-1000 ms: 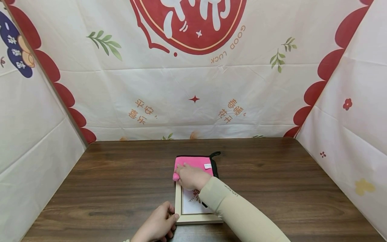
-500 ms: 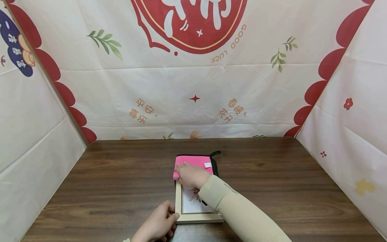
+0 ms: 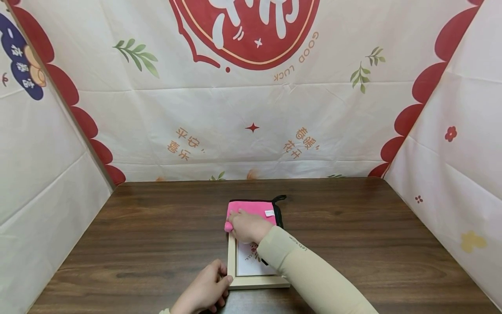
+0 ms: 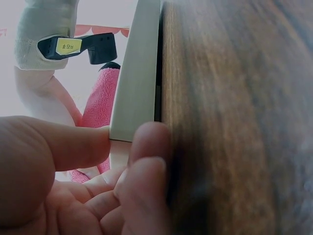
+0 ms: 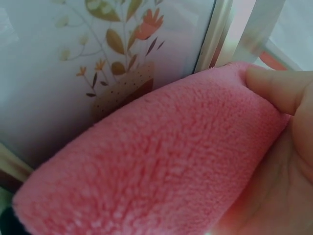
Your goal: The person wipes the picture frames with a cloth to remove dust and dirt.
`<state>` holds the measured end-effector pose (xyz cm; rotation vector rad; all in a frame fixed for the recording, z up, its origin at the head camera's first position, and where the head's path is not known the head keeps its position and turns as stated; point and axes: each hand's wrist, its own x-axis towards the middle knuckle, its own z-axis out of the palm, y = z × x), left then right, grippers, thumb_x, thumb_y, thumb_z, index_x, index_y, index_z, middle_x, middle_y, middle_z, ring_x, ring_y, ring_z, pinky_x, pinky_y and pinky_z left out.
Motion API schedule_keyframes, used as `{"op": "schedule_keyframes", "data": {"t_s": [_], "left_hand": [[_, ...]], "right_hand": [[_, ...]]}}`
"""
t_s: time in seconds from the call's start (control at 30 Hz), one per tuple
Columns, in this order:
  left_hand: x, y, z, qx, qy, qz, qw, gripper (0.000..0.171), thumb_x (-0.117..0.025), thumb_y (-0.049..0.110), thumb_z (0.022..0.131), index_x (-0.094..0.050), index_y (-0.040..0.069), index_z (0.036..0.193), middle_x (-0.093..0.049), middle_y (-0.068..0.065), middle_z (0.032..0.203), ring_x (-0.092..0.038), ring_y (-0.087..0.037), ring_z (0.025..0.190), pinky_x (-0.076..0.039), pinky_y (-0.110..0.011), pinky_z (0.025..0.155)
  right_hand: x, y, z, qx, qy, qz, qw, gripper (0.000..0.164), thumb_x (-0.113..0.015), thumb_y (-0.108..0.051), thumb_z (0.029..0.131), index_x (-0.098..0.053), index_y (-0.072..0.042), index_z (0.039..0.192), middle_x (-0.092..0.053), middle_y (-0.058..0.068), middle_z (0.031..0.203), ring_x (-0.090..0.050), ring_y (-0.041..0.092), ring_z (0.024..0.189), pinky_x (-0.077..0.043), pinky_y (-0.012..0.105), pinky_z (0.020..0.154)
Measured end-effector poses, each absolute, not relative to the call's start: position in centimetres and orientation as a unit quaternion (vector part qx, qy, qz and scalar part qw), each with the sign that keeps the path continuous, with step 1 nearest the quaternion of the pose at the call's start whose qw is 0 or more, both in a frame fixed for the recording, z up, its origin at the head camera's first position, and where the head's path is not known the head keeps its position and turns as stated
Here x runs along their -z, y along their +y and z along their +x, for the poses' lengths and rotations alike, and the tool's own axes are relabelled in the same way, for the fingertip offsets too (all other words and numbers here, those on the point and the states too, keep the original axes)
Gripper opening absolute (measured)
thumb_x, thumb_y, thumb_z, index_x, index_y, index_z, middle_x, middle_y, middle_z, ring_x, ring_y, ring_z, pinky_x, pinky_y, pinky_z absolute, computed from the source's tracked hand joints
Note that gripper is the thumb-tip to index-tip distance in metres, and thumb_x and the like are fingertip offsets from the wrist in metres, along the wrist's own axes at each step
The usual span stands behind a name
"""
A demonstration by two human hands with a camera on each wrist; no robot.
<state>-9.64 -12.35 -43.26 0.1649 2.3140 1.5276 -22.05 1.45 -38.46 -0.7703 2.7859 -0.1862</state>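
A picture frame (image 3: 259, 282) with a pale wood border lies on the table, with a floral print (image 5: 117, 44) behind its pane. My left hand (image 3: 205, 285) pinches the frame's near left corner between thumb and fingers. Over the far part of the frame spreads a pink fleece cleaning cloth (image 3: 251, 206) with black edging, a black loop and a small white tag. My right hand (image 3: 251, 227) grips this cloth at its left side, thumb pressed onto the fabric in the right wrist view. The right forearm hides the frame's right side in the head view.
The dark wood table (image 3: 157, 226) extends around the frame on all sides. A printed white cloth backdrop (image 3: 219, 113) rises behind it, with more cloth at left and right. In the left wrist view, a black camera mount (image 4: 102, 48) sits on the right wrist.
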Motion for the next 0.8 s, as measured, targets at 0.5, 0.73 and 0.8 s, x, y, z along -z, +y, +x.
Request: {"op": "schedule_keyframes", "data": {"t_s": [0.5,0.73,0.8], "left_hand": [[43.52,-12.3,-9.55,-0.541,0.823,0.059,0.165,0.017,-0.056,0.017,0.094,-0.046,0.004,0.093,-0.055,-0.003,0.062,-0.051,-0.012,0.045,-0.04,-0.025,0.034],[43.46,-12.33,-9.58,-0.539,0.824,0.054,0.167,0.018,-0.057,0.018,0.094,-0.046,0.004,0.093,-0.055,-0.003,0.062,-0.051,-0.011,0.045,-0.04,-0.025,0.034],[43.43,-12.33,-9.58,-0.539,0.824,0.054,0.167,0.018,-0.057,0.018,0.093,-0.046,0.004,0.093,-0.056,-0.003,0.062,-0.052,-0.011,0.045,-0.04,-0.024,0.034]], "right_hand": [[38.7,1.61,-22.11,0.089,0.95,-0.267,0.133,0.033,-0.053,-0.025,0.097,-0.054,-0.013,0.128,-0.053,0.006,0.136,-0.042,0.021,0.133,-0.038,0.037,0.109],[38.62,2.05,-21.78,0.108,0.948,-0.269,0.134,0.025,-0.051,-0.022,0.098,-0.054,-0.015,0.121,-0.058,0.007,0.127,-0.049,0.018,0.125,-0.039,0.035,0.107],[38.58,2.14,-21.72,0.108,0.947,-0.272,0.132,0.026,-0.051,-0.021,0.098,-0.054,-0.014,0.122,-0.058,0.007,0.129,-0.047,0.019,0.129,-0.037,0.036,0.11]]}}
